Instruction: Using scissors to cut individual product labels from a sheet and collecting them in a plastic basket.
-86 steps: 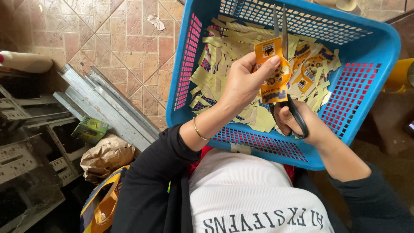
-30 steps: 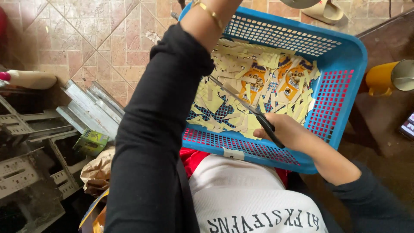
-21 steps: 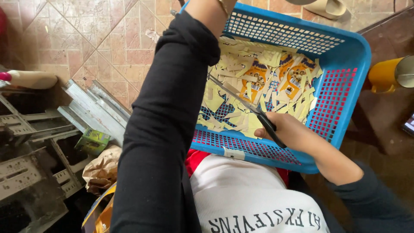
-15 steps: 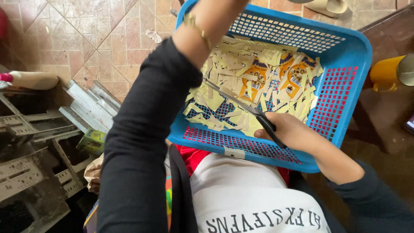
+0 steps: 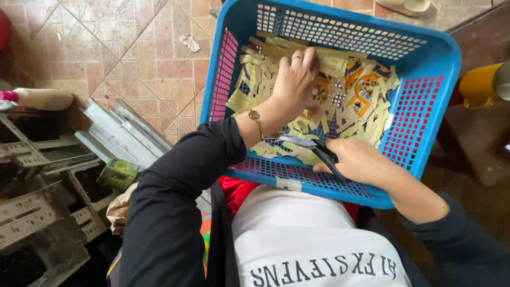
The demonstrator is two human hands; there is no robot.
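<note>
A blue plastic basket (image 5: pixel 441 79) with red mesh sides rests on my lap. It holds several yellow and orange sachets and cut strips (image 5: pixel 366 90). My left hand (image 5: pixel 295 79) reaches into the basket, fingers bent down on the pile of strips near its middle. My right hand (image 5: pixel 356 162) lies at the near edge of the basket and grips black-handled scissors (image 5: pixel 311 146), whose blades point left over the strips.
Tiled floor lies to the left. Grey metal frames and channels (image 5: pixel 117 133) are stacked at the left, with a small green box (image 5: pixel 119 171) beside them. A yellow cylinder (image 5: pixel 481 85) stands at the right.
My left arm, raised out of view before, has come down and its hand now rests on the strips in the basket. My right hand stays at the near edge with the scissors.
</note>
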